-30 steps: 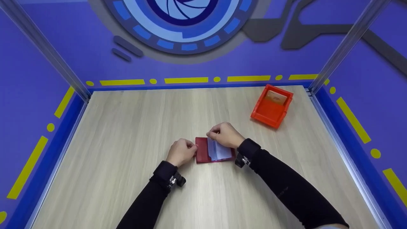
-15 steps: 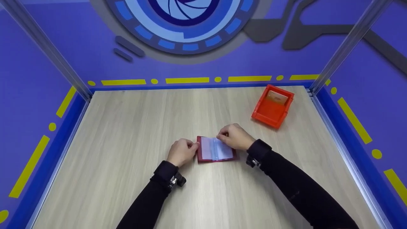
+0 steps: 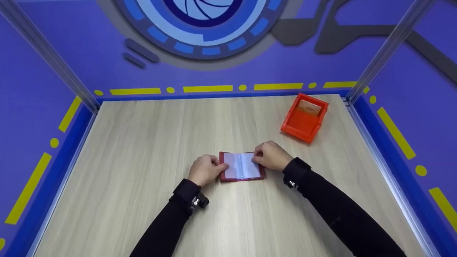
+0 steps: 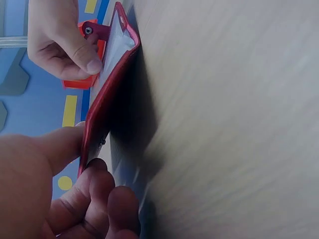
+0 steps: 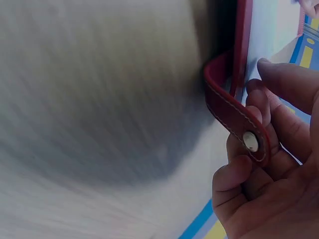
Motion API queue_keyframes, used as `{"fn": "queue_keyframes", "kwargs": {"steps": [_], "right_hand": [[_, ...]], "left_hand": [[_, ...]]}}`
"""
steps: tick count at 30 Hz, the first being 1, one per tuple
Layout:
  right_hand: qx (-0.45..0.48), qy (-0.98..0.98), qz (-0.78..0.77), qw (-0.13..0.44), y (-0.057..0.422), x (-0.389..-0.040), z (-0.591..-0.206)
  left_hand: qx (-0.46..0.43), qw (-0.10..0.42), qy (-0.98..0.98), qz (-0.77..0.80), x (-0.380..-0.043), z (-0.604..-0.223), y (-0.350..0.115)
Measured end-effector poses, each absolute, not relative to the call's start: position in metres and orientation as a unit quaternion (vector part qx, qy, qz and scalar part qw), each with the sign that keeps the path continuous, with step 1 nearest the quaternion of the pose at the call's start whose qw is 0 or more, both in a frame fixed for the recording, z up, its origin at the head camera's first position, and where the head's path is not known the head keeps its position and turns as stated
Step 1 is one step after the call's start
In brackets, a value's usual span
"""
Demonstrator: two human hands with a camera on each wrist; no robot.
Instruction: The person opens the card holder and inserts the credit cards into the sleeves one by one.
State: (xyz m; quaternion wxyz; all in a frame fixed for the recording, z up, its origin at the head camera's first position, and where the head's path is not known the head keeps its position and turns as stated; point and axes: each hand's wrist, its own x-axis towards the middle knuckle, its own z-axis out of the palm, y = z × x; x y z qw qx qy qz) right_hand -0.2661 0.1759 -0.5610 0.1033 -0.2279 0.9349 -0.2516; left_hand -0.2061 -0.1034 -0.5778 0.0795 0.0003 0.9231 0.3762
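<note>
A small red card holder lies spread flat on the wood-grain table, its clear plastic sleeves showing on both halves. At its left edge my left hand grips the cover, thumb on top and fingers underneath, as the left wrist view shows at the cover's edge. My right hand holds the right half near its upper corner. In the right wrist view the thumb lies at the sleeve, and the other fingers curl beside a red strap with a silver snap.
Toward the back right of the table stands an orange-red open bin with a flat orange-and-white card leaning inside. Blue-purple panels with yellow marks enclose the back and both sides.
The right hand has moved right across the card holder, turning sleeves over. Sleeves now cover the left half, where bare red cover showed before. The left thumb has shifted inward onto the left half.
</note>
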Motion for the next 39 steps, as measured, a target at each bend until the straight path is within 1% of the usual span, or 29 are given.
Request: {"fn": "queue_keyframes", "kwargs": {"steps": [11,30,36,39], "right_hand": [[-0.218,0.937,-0.255,0.096,0.180,-0.265,-0.569],[-0.189,0.936,-0.273,0.113,0.183,-0.265,-0.569],[-0.185,0.936,-0.286,0.085,0.187,-0.270,-0.561],[-0.163,0.943,-0.282,0.074,0.192,-0.276,-0.553]], "left_hand": [[-0.024,0.097,0.927,0.362,-0.208,-0.579,-0.104],[-0.019,0.095,0.934,0.344,-0.210,-0.579,-0.102],[-0.024,0.098,0.934,0.342,-0.210,-0.581,-0.101],[-0.030,0.098,0.933,0.344,-0.209,-0.582,-0.102]]}}
